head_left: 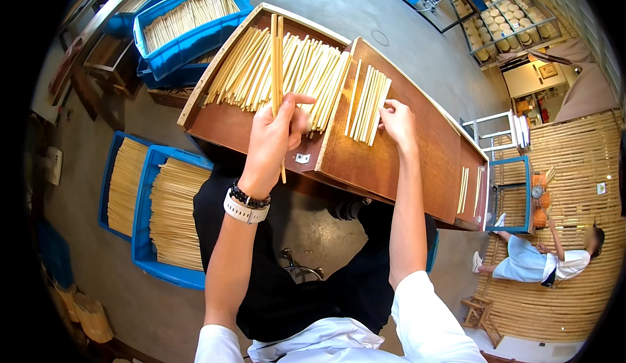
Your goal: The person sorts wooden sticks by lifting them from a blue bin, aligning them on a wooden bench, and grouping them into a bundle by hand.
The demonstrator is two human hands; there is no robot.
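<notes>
My left hand [279, 131] is closed around a few pale bamboo chopsticks [277, 65], held upright over the wooden tray. Below and behind it, a thick heap of loose chopsticks [298, 69] fills the tray's left section. On the raised board to the right lies a row of several chopsticks [370, 104], side by side, with one apart at its left. The fingertips of my right hand [386, 113] touch the right edge of this row; whether they pinch a stick cannot be told.
Blue crates of sticks [168, 265] stand on the floor at left, and another blue crate [190, 33] stands beyond the tray. A few sticks [463, 189] lie at the table's right end. A person [547, 260] is at the far right, near a bamboo wall.
</notes>
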